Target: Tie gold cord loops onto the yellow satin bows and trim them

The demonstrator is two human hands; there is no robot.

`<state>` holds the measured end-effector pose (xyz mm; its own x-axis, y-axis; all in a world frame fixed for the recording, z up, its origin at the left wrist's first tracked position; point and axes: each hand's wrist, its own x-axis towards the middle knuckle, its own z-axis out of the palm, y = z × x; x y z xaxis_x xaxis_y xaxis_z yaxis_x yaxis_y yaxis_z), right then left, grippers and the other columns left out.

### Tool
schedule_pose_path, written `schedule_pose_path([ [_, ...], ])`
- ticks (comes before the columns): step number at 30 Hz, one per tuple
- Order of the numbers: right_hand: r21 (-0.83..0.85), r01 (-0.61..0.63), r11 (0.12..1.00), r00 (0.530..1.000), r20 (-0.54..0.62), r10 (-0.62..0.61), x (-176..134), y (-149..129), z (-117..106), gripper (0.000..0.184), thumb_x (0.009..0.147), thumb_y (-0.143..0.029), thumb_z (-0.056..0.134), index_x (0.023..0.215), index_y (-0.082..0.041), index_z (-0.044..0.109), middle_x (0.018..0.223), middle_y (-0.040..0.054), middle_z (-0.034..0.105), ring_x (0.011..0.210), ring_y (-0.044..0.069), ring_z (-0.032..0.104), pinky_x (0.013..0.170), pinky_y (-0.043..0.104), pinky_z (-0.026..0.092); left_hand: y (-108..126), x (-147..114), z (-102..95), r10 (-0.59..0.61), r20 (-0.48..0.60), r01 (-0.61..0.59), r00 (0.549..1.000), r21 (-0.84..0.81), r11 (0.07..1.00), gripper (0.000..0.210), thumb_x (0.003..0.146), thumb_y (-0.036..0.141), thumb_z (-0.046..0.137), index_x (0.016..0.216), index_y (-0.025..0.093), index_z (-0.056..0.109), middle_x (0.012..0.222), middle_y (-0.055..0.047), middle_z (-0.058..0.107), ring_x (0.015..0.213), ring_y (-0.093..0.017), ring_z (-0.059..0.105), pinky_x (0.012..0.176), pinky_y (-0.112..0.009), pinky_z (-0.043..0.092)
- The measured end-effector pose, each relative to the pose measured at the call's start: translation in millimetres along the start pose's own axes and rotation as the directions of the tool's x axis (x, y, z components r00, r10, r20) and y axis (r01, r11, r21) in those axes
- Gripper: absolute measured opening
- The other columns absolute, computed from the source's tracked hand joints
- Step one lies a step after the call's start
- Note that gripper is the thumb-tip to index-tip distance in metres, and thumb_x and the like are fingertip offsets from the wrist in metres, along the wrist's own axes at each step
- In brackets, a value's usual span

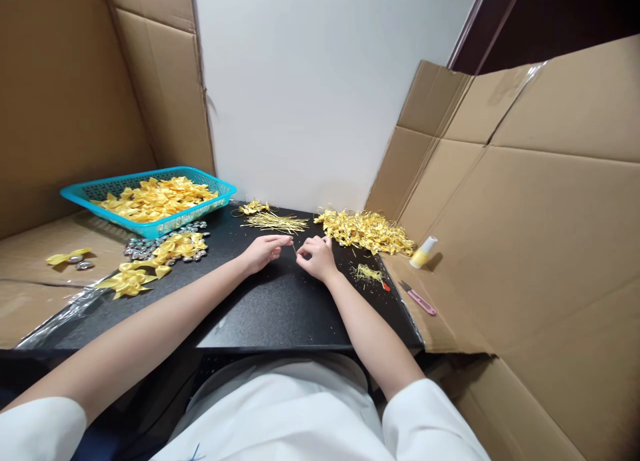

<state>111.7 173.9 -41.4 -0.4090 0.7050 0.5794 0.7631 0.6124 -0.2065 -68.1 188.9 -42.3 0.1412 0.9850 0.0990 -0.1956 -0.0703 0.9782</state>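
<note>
My left hand (265, 253) and my right hand (317, 255) are close together over the black tabletop (260, 314). Fingertips are pinched on both, and a short stretch of thin cord (294, 247) shows between them. Its ends are hidden by the fingers. Just beyond lies a loose bundle of yellow cord pieces (277, 222). A heap of yellow ribbon bows with cord loops (367, 231) spreads out past my right hand. To the left of my left arm are yellow ribbon bows (131, 279) and several shiny silver pieces (137, 249).
A blue basket (150, 230) full of yellow bows stands at the back left. On the right are thread scraps (369, 273), pink thread snips (419, 298) and an upright spool of yellow thread (423, 253). Cardboard walls (550, 234) flank the table, with a white wall (310, 101) behind.
</note>
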Motion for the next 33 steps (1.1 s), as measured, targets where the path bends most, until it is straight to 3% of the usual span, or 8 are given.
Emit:
schedule_pose_path([
  [2,-0.014,0.065,0.998,0.998,0.012,-0.065,0.3,-4.1,-1.3,0.012,0.081,-0.023,0.059,0.072,-0.022,0.067,0.078,-0.0001,0.066,0.083,0.016,0.051,0.087,0.036,0.024,0.6,-0.5,-0.1,-0.019,-0.007,0.019,1.000,-0.011,1.000,0.045,0.049,0.043,0.085,0.081,0.013,0.076,0.089,-0.013,0.072,0.046,-0.003,0.033,0.044,-0.021,0.024],
  [5,-0.074,0.109,0.991,0.994,-0.021,-0.111,0.7,-6.9,-2.6,0.015,0.084,-0.025,0.056,0.075,-0.022,0.066,0.085,0.0013,0.067,0.086,0.017,0.051,0.089,0.038,0.022,2.2,-3.4,-0.2,0.016,-0.006,-0.014,1.000,0.186,0.982,0.040,0.053,0.042,0.083,0.081,0.014,0.077,0.081,-0.010,0.073,0.047,-0.006,0.041,0.046,-0.023,0.030],
  [9,-0.155,0.116,0.981,0.992,-0.038,-0.123,0.9,-3.7,-2.9,0.018,0.088,-0.026,0.052,0.078,-0.021,0.066,0.088,0.0036,0.068,0.089,0.019,0.050,0.091,0.040,0.021,3.6,-6.9,0.6,0.131,0.097,-0.162,0.987,0.485,0.860,0.026,0.058,0.039,0.077,0.073,0.018,0.078,0.075,-0.006,0.075,0.063,-0.017,0.060,0.061,-0.026,0.044],
  [14,-0.157,0.136,0.978,0.991,0.004,-0.137,1.3,-4.2,-1.9,0.016,0.088,-0.026,0.053,0.080,-0.021,0.065,0.090,0.0048,0.067,0.092,0.021,0.051,0.093,0.042,0.022,4.9,-9.3,1.8,0.248,0.137,-0.277,0.959,0.631,0.725,0.019,0.061,0.036,0.074,0.068,0.019,0.078,0.063,-0.003,0.072,0.059,-0.017,0.058,0.057,-0.025,0.041],
  [17,-0.050,0.051,0.997,0.998,-0.021,-0.052,1.4,-5.1,-0.4,0.014,0.088,-0.027,0.054,0.081,-0.021,0.065,0.091,0.0031,0.067,0.093,0.020,0.052,0.092,0.040,0.026,5.9,-9.8,1.9,0.276,0.136,-0.298,0.951,0.632,0.715,0.019,0.062,0.037,0.073,0.066,0.019,0.077,0.056,-0.002,0.068,0.054,-0.015,0.053,0.053,-0.024,0.037],
  [19,0.101,-0.047,0.994,0.998,-0.031,0.051,1.5,-2.6,1.7,0.010,0.087,-0.029,0.057,0.087,-0.023,0.065,0.091,0.0017,0.066,0.092,0.019,0.054,0.088,0.037,0.032,5.8,-9.2,1.9,0.256,0.126,-0.280,0.958,0.587,0.759,0.023,0.062,0.040,0.073,0.065,0.018,0.076,0.055,-0.001,0.066,0.053,-0.014,0.052,0.052,-0.023,0.037],
  [24,0.444,-0.149,0.883,0.989,0.079,0.127,3.2,8.5,8.4,0.013,0.077,-0.027,0.067,0.089,-0.021,0.064,0.094,0.0008,0.067,0.087,0.016,0.057,0.078,0.029,0.042,4.3,-7.4,2.8,0.155,0.131,-0.196,0.979,0.412,0.890,0.028,0.061,0.044,0.074,0.068,0.016,0.073,0.063,-0.002,0.068,0.057,-0.014,0.054,0.056,-0.023,0.039],
  [33,0.544,-0.183,0.819,0.982,0.057,0.181,5.8,9.0,11.4,0.010,0.078,-0.028,0.066,0.074,-0.019,0.062,0.085,0.0011,0.067,0.080,0.015,0.057,0.078,0.028,0.044,4.2,-9.2,4.7,0.108,0.128,-0.149,0.986,0.369,0.917,0.030,0.064,0.045,0.071,0.068,0.015,0.070,0.050,0.002,0.054,0.046,-0.009,0.038,0.045,-0.022,0.025],
])
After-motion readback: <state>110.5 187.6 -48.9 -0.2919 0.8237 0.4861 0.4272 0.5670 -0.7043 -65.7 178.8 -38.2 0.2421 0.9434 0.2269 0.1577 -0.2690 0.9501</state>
